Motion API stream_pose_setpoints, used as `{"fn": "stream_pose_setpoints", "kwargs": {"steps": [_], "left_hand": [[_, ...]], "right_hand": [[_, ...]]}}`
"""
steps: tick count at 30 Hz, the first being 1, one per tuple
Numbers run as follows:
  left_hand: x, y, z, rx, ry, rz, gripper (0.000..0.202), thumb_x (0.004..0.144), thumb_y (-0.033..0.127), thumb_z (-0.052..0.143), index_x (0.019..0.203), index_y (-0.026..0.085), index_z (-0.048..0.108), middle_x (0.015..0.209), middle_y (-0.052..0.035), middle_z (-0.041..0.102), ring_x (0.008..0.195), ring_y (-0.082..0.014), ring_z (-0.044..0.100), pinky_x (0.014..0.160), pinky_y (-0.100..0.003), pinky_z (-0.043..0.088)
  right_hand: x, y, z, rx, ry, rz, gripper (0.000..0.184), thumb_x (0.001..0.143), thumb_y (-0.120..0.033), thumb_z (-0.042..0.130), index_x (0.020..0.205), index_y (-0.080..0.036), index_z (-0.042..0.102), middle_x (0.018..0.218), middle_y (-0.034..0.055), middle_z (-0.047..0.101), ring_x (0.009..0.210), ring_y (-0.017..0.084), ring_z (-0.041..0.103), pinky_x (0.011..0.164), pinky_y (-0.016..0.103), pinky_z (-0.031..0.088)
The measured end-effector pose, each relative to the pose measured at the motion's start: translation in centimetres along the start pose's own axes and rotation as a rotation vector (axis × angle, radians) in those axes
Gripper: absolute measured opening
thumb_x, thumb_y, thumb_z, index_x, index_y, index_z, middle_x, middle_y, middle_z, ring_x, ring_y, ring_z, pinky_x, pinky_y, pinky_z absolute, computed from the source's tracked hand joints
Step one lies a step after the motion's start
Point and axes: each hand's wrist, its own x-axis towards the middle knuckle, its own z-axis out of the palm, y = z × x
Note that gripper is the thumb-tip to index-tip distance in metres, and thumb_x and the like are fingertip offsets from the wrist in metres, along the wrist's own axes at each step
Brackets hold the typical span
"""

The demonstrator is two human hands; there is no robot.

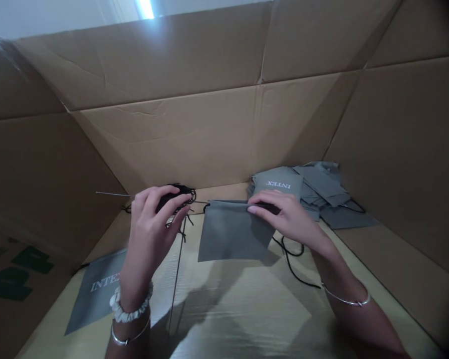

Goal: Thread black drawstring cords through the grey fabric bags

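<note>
My right hand (288,214) pinches the top edge of a grey cloth pouch (232,234) between thumb and fingers. The pouch hangs above the table, its hemmed edge uppermost. To its left, my left hand (155,224) has thumb and fingertips closed on a thin metal wire (112,193), which sticks out leftward past the knuckles. A dark strand runs from the left fingertips to the pouch's top left corner, where a bit of black cord shows. Black cord (294,264) trails below the right hand onto the table. The exact grip point on the wire is partly hidden.
Behind my left hand lies a bundle of black cords (187,192). Several grey pouches marked INTEX (280,182) are piled at the back right. Another INTEX pouch (93,294) lies at the left. Tall cardboard walls (164,144) surround the wooden tabletop (224,309).
</note>
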Motion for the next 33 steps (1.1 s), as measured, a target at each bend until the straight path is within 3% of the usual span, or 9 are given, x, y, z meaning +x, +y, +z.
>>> {"fn": "stream_pose_setpoints", "kwargs": {"steps": [7, 11, 14, 20, 24, 26, 29, 31, 33], "left_hand": [[0.0, 0.0, -0.2, 0.052, -0.055, 0.028, 0.020, 0.089, 0.028, 0.065, 0.109, 0.025, 0.065, 0.102, -0.0057, 0.070, 0.103, -0.0283, 0.055, 0.087, -0.044, 0.037], [0.0, 1.4, 0.3, -0.009, -0.153, 0.130, 0.030, 0.093, 0.033, 0.059, 0.120, 0.019, 0.058, 0.107, -0.0090, 0.068, 0.101, -0.0251, 0.059, 0.086, -0.040, 0.038], [-0.1, 2.8, 1.2, -0.114, -0.253, 0.185, 0.020, 0.098, 0.028, 0.051, 0.113, 0.018, 0.058, 0.111, -0.0090, 0.065, 0.094, -0.0197, 0.060, 0.078, -0.033, 0.041], [-0.5, 3.9, 2.3, -0.190, -0.441, 0.105, 0.019, 0.099, 0.032, 0.047, 0.099, 0.017, 0.059, 0.097, -0.0053, 0.065, 0.080, -0.0178, 0.060, 0.069, -0.030, 0.043], [-0.5, 2.5, 1.8, -0.239, -0.541, 0.043, 0.022, 0.099, 0.035, 0.045, 0.095, 0.020, 0.060, 0.087, -0.0015, 0.067, 0.074, -0.0161, 0.062, 0.063, -0.026, 0.042], [-0.6, 1.2, 1.2, -0.241, -0.523, -0.001, 0.021, 0.098, 0.038, 0.048, 0.095, 0.022, 0.061, 0.089, -0.0006, 0.068, 0.075, -0.0156, 0.063, 0.063, -0.025, 0.042], [-1.0, -1.1, 0.0, -0.199, -0.452, -0.121, 0.025, 0.094, 0.046, 0.052, 0.096, 0.024, 0.063, 0.089, -0.0004, 0.070, 0.072, -0.0158, 0.064, 0.061, -0.024, 0.043], [-1.3, -2.6, -0.8, -0.158, -0.389, -0.203, 0.028, 0.091, 0.050, 0.054, 0.096, 0.025, 0.064, 0.084, -0.0002, 0.070, 0.063, -0.0154, 0.062, 0.056, -0.025, 0.042], [-1.5, -3.6, -1.4, -0.137, -0.356, -0.247, 0.029, 0.090, 0.052, 0.055, 0.095, 0.025, 0.066, 0.079, -0.0002, 0.070, 0.058, -0.0153, 0.060, 0.052, -0.025, 0.041]], "right_hand": [[0.0, -0.2, 0.4, 0.000, -0.003, -0.022, 0.014, 0.096, -0.030, 0.056, 0.091, -0.021, 0.065, 0.091, 0.0012, 0.071, 0.083, 0.017, 0.062, 0.077, 0.032, 0.041], [0.0, -0.8, 1.2, -0.047, -0.043, -0.052, 0.012, 0.096, -0.028, 0.056, 0.092, -0.020, 0.064, 0.093, 0.0015, 0.071, 0.085, 0.018, 0.063, 0.078, 0.032, 0.038], [0.0, -1.5, 2.1, -0.075, -0.070, -0.073, 0.011, 0.097, -0.026, 0.055, 0.092, -0.020, 0.064, 0.093, 0.0012, 0.071, 0.087, 0.017, 0.063, 0.077, 0.032, 0.037], [-0.6, -2.7, 3.9, -0.099, -0.107, -0.134, 0.015, 0.099, -0.026, 0.052, 0.096, -0.021, 0.066, 0.096, -0.0008, 0.073, 0.088, 0.016, 0.064, 0.077, 0.033, 0.035], [-0.4, -2.8, 2.2, -0.055, -0.037, -0.133, 0.019, 0.097, -0.030, 0.056, 0.113, -0.024, 0.063, 0.112, -0.0019, 0.070, 0.101, 0.016, 0.062, 0.087, 0.033, 0.036], [-0.3, -1.9, 0.3, -0.023, 0.112, -0.074, 0.026, 0.097, -0.031, 0.054, 0.122, -0.025, 0.059, 0.121, 0.0006, 0.067, 0.109, 0.018, 0.059, 0.095, 0.033, 0.036], [-0.5, 1.4, -1.7, -0.061, 0.260, 0.135, 0.024, 0.100, -0.032, 0.043, 0.110, -0.020, 0.062, 0.109, 0.0051, 0.069, 0.099, 0.018, 0.062, 0.086, 0.031, 0.043], [-1.5, 4.3, -1.6, -0.216, -0.015, 0.321, 0.025, 0.099, -0.029, 0.041, 0.101, -0.020, 0.064, 0.098, 0.0037, 0.070, 0.088, 0.016, 0.064, 0.075, 0.027, 0.044], [-3.0, 7.0, -0.1, -0.282, -0.170, 0.409, 0.022, 0.092, -0.026, 0.052, 0.077, -0.018, 0.066, 0.073, 0.0037, 0.069, 0.065, 0.017, 0.062, 0.060, 0.027, 0.041]]}}
